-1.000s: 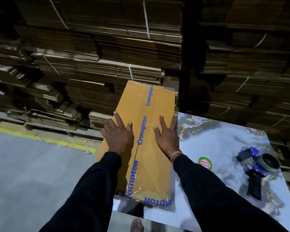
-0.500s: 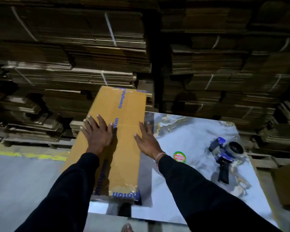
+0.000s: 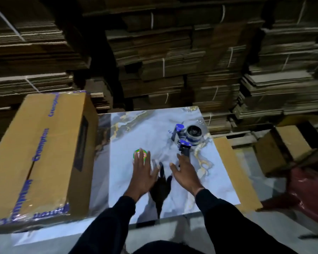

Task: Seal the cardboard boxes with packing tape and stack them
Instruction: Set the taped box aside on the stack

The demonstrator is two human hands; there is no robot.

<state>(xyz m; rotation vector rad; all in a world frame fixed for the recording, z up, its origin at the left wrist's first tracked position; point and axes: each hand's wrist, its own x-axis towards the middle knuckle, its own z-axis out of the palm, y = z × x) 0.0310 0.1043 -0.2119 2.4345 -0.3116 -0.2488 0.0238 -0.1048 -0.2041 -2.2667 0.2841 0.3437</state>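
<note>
Reaching right hand [image 3: 184,174] near tape dispenser [image 3: 187,137]

One sealed box [image 3: 39,153], one tape dispenser [image 3: 188,137]

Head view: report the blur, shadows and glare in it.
Head view: dim overall; motion blur smears the red object at right and the stacked flat cardboard behind; the left hand casts a hard dark shadow on the marble tabletop; tape on the sealed box shows glare at its near edge.
</note>
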